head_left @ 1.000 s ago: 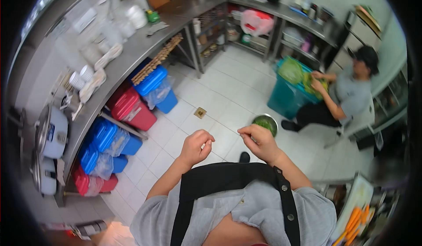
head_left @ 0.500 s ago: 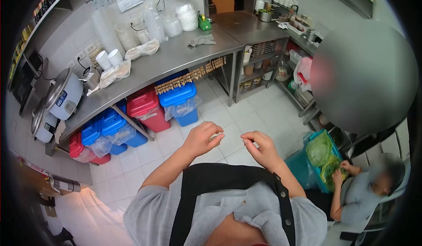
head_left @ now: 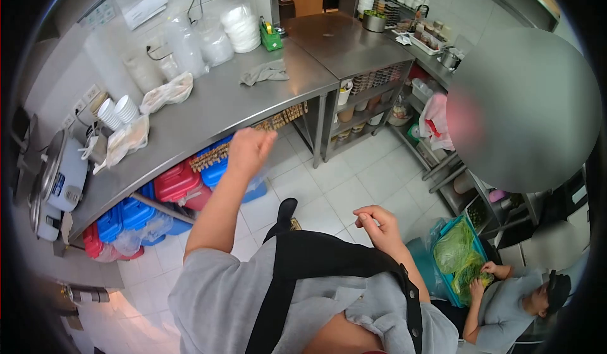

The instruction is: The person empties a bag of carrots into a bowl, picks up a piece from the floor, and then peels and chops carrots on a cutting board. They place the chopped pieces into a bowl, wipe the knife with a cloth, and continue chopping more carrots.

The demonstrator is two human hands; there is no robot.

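Observation:
My left hand [head_left: 251, 153] is raised in front of the steel counter [head_left: 208, 104], its fingers curled closed and no object showing in them. Below and behind that hand, a long strip of small brown pieces [head_left: 210, 157] runs along under the counter edge, over bins with blue [head_left: 218, 172] and red lids [head_left: 177, 182]. Lower and further right, my right hand [head_left: 379, 226] hangs in the air over the tiled floor, fingers loosely bent, thumb apart, holding nothing visible. A crumpled grey cloth [head_left: 265, 72] lies on the counter beyond my left hand.
On the counter stand stacked white cups [head_left: 126, 109], plastic bags [head_left: 167, 93], white lids [head_left: 240, 30] and a green holder [head_left: 270, 38]. Rice cookers [head_left: 63, 170] are at the left. At the right, a seated co-worker [head_left: 506, 310] handles leafy greens [head_left: 456, 250] in a teal crate [head_left: 444, 265].
My left hand has moved forward and left, toward the counter, and its fingers have closed. My right hand has shifted slightly down and right. The view has turned, and a dark shoe now shows below.

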